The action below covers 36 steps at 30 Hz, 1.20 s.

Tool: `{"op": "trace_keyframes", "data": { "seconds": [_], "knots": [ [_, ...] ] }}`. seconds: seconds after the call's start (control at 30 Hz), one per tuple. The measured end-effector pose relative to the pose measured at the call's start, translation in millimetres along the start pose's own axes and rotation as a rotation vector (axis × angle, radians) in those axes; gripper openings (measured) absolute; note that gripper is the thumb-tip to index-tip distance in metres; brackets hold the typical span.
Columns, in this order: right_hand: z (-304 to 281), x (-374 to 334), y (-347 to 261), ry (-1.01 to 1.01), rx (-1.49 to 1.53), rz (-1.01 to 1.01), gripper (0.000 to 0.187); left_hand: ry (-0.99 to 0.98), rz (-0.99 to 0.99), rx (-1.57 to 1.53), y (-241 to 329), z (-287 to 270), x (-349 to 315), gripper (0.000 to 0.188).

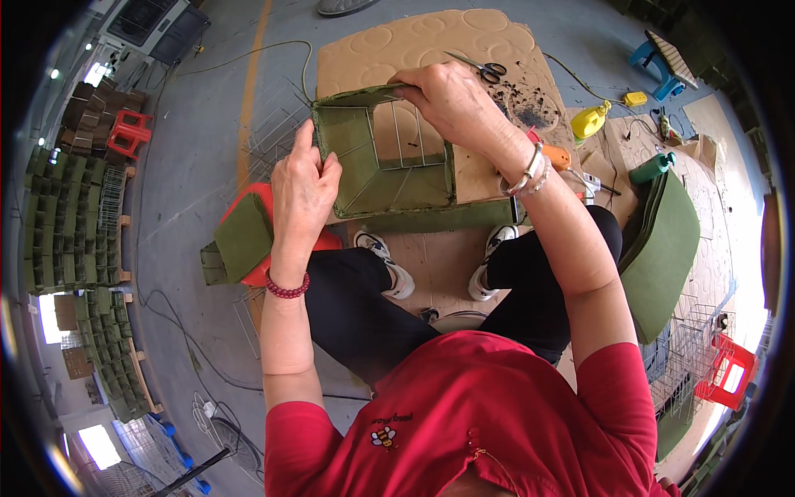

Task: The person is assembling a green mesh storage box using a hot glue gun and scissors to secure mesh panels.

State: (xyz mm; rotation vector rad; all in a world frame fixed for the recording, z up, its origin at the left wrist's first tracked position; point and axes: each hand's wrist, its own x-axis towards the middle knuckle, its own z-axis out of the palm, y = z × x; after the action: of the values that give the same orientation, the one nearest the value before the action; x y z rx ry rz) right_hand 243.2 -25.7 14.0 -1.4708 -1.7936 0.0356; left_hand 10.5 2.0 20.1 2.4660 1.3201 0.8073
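A green fabric-covered wire-frame box (341,141), open at the top, sits tilted in front of me at the near edge of the cardboard-topped work surface. Metal wires cross its opening-like bottom. My right hand (451,99) pinches its far rim between thumb and fingers. At the box's left side is my left hand (305,186), its index finger stretched along the outside of the rim, the thumb on the inner side and the other fingers curled. Black-handled scissors (489,73) lie beyond my right hand, near scattered small dark bits (530,103).
Right of the surface are a yellow bottle (589,122), a green bottle (652,168), an orange-handled tool (556,157) and stacked green panels (662,248). A red stool (255,199) bearing green pieces stands at left. Wire frames (277,132) and cables lie on the floor.
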Motion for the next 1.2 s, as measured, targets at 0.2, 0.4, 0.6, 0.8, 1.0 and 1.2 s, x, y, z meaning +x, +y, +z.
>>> {"op": "trace_keyframes", "data": {
  "seconds": [0.2,0.4,0.6,0.8,1.0,1.2],
  "knots": [
    [-7.3,-11.1,-0.8,-0.039,0.01,0.0,0.019,-0.06,-0.047,0.008,13.0,-5.5,-13.1,0.055],
    [-11.7,-19.6,-9.7,-0.088,0.009,0.025,0.02,0.023,-0.006,0.122,13.3,10.1,-25.5,0.06],
    [-18.3,-19.9,-8.7,-0.148,0.014,0.007,0.022,0.125,0.027,0.112,15.9,20.0,-34.0,0.059],
    [-24.6,-9.7,-7.2,-0.189,0.003,0.031,0.024,0.091,-0.021,0.1,24.9,16.8,-32.9,0.063],
    [-19.1,-10.6,-5.3,-0.144,-0.042,-0.008,0.02,0.408,0.086,-0.041,38.2,4.3,-38.8,0.043],
    [-19.1,-10.9,-12.7,-0.121,-0.006,-0.039,0.02,-0.097,0.63,-0.132,25.4,48.9,-31.3,0.015]
  ]
}}
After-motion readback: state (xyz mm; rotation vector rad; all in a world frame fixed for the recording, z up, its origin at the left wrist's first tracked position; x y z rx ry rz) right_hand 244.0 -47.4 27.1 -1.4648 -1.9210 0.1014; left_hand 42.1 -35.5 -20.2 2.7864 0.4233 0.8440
